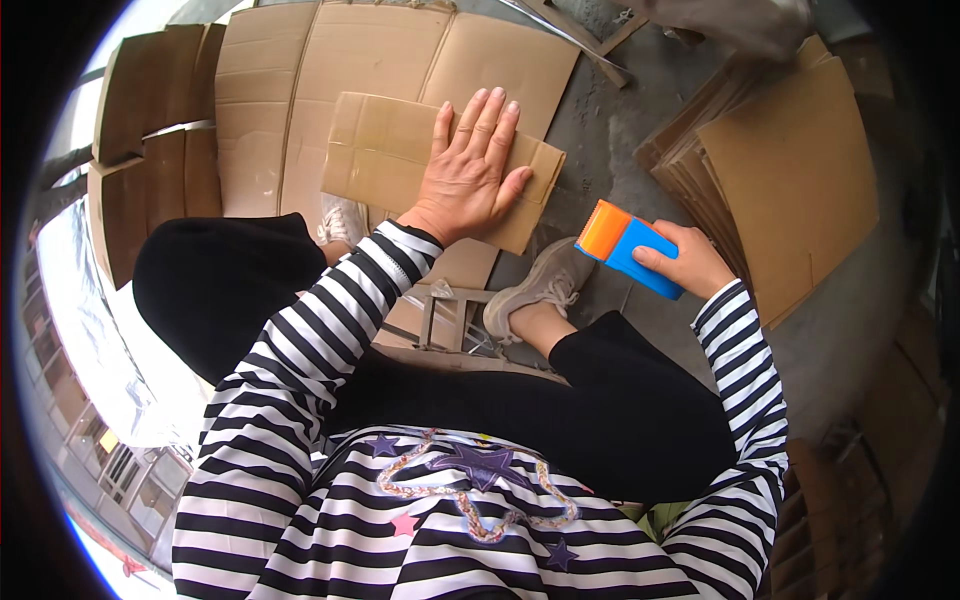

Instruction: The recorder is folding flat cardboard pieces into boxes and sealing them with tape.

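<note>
My left hand (469,172) lies flat, fingers stretched out, on a narrow folded piece of cardboard (375,150) with a shiny strip of tape near its left end. In my right hand (692,258) is a blue and orange tape dispenser (640,252), gripped between thumb and fingers. Its orange toothed edge points to the upper left, apart from the cardboard. The narrow piece rests on a large flattened cardboard sheet (360,50). My palm hides the middle of the narrow piece.
A stack of flat cardboard sheets (790,180) leans at the right. Further folded cardboard (160,190) stands at the far left. My shoes (540,285) rest on the grey floor (600,140), near a low frame (445,320). A blurred dark shape (740,25) is at the top right.
</note>
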The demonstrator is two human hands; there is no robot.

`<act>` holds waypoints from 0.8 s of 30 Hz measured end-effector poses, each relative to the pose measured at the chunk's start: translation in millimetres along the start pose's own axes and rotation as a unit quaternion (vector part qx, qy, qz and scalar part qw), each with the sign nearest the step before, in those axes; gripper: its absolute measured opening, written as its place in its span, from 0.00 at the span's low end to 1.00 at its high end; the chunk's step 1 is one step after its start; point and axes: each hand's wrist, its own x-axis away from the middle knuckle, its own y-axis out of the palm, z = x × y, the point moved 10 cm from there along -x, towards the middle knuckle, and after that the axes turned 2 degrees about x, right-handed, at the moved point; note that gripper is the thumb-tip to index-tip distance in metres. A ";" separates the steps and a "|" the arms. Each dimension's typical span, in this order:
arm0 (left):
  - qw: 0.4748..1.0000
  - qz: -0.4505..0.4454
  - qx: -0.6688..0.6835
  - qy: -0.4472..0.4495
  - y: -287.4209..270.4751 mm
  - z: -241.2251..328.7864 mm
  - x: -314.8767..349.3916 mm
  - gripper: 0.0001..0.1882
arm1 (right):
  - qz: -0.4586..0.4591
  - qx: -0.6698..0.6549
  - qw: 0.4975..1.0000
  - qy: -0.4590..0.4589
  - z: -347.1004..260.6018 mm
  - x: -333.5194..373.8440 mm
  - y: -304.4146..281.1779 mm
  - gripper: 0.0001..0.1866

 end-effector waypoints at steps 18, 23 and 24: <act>1.000 -0.020 0.003 0.001 1.7 3.7 0.2 0.36 | -0.039 0.169 0.981 0.087 -1.8 -54.4 18.6 0.39; 1.000 -0.003 0.012 -0.003 -0.7 3.9 -1.1 0.36 | -0.082 0.185 0.967 0.157 -33.9 -58.0 18.1 0.41; 1.000 0.001 0.022 -0.001 -2.2 4.6 -1.3 0.36 | -0.081 0.189 0.964 0.166 -38.8 -60.1 18.0 0.41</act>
